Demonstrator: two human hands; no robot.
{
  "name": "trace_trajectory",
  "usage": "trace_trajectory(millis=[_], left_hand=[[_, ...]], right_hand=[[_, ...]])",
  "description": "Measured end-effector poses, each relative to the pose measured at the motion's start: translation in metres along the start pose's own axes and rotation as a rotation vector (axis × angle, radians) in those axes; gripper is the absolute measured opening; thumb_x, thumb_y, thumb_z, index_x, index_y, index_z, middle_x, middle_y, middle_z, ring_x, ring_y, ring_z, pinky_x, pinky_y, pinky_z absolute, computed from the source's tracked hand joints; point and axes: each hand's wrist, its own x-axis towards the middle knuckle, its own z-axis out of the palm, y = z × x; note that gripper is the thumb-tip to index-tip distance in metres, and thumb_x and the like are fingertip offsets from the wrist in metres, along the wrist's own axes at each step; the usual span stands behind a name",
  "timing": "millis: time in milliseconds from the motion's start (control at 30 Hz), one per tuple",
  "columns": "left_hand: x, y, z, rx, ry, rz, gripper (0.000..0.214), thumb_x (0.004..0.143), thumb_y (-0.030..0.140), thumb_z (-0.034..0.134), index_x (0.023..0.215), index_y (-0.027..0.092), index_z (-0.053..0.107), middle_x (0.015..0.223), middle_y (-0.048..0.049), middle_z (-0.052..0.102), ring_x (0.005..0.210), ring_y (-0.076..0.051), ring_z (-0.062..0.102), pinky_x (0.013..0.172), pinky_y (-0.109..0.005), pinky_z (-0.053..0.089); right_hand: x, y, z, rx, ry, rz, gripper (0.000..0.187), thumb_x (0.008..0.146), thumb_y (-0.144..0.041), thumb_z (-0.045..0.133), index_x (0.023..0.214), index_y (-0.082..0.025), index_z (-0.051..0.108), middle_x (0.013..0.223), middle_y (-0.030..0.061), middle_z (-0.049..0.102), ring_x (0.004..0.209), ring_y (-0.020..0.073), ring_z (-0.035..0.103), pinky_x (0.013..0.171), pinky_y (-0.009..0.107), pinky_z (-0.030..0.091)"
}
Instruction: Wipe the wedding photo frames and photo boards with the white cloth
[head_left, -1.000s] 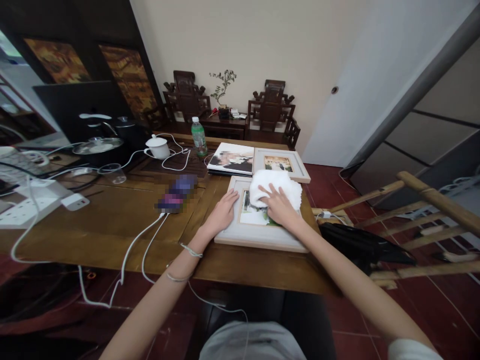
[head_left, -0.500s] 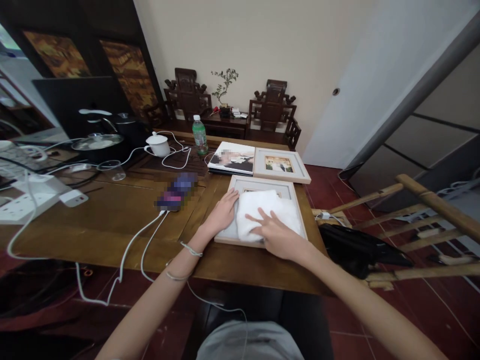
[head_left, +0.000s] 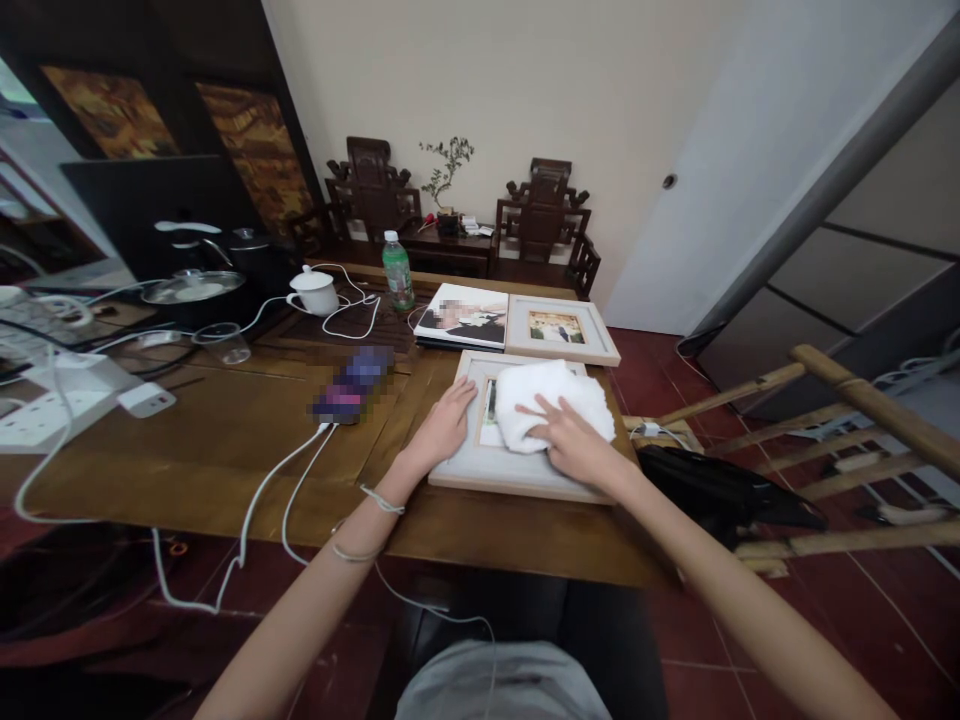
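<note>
A light wood picture frame point(head_left: 517, 483) lies flat near the table's front right edge, part of its photo showing. My left hand point(head_left: 448, 420) grips the frame's left edge, its fingers laid along the wood. Bunched on the frame's right half is a white towel point(head_left: 534, 385), which hides much of the photo. My right hand point(head_left: 574, 437) holds this towel down against the frame from the near side, with a few fingers splayed across the cloth.
Behind the frame are a second framed photo point(head_left: 602, 330) and a photo-covered stack point(head_left: 472, 303). A green-labelled bottle point(head_left: 398, 272), a lidded white cup point(head_left: 313, 293) and a blurred phone point(head_left: 352, 383) with cables stand or lie leftward. A wooden rack point(head_left: 862, 400) is right of the table point(head_left: 225, 460).
My right hand has slid the towel up and to the right across the frame, uncovering the left part of the photo. My left hand stays on the frame's left edge.
</note>
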Motion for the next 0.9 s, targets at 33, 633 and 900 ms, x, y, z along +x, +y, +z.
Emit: trace_trajectory(millis=[33,633,900], left_hand=[[0.000,0.001,0.000,-0.004,0.014,-0.006,0.045,0.084,0.007,0.033,0.125,0.008,0.052,0.137,-0.0159,0.048,0.135,-0.022,0.033,0.111,-0.045,0.029],[-0.008,0.025,-0.025,-0.750,0.011,-0.807,0.046,0.076,0.032,0.065,0.115,0.012,0.055,0.115,-0.0139,0.064,0.102,-0.026,0.063,0.087,-0.035,0.049],[-0.042,0.048,-0.040,-1.010,0.155,-0.913,0.033,0.074,0.031,0.071,0.099,0.011,0.065,0.081,-0.0072,0.072,0.068,-0.017,0.068,0.061,-0.022,0.052]], right_hand=[[0.001,0.008,0.001,-0.051,0.048,0.031,0.059,0.063,0.005,0.040,0.109,-0.021,0.066,0.145,0.0018,0.040,0.139,0.0301,0.022,0.111,0.060,0.014],[-0.074,0.014,0.035,0.093,0.322,0.061,0.048,0.056,0.008,0.032,0.080,-0.018,0.065,0.145,0.0030,0.037,0.141,0.0292,0.013,0.104,0.071,0.010],[-0.083,0.015,0.033,0.284,0.443,0.037,0.052,0.056,0.005,0.033,0.087,-0.019,0.067,0.140,0.0057,0.045,0.139,0.0236,0.023,0.110,0.060,0.016]])
